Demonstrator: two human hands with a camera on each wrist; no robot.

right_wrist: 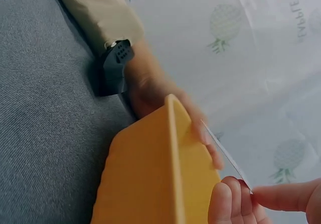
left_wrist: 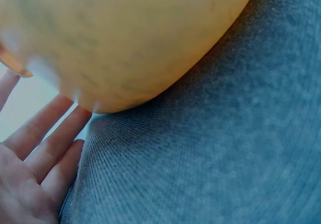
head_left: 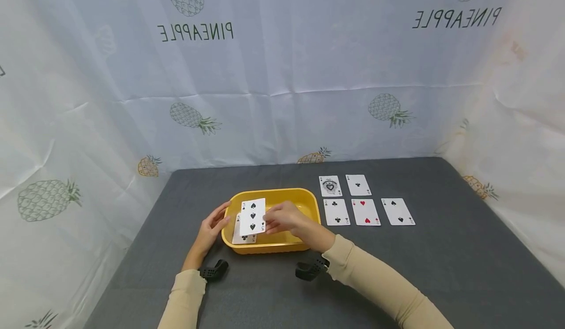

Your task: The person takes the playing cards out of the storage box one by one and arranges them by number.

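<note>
A yellow plastic tray [head_left: 282, 248] stands on the dark cloth. My left hand [head_left: 212, 228] holds its left end, the thumb over the rim and the fingers along the outside wall, as the left wrist view shows. Between thumb and fingers my right hand [head_left: 286, 217] pinches a three of spades [head_left: 253, 225] by its right edge, face up above the tray's left part. Under it, a clubs card [head_left: 243, 240] lies in the tray, partly covered. Seen edge-on in the right wrist view, the held card [right_wrist: 228, 156] slants between both hands.
Right of the tray lie face-up cards in two rows: an ornate ace [head_left: 330, 186] and an ace of clubs [head_left: 358, 185] behind, a two of clubs [head_left: 336, 212], two of hearts [head_left: 365, 212] and two of spades [head_left: 398, 212] in front. Pineapple-print curtains [head_left: 282, 128] surround the table.
</note>
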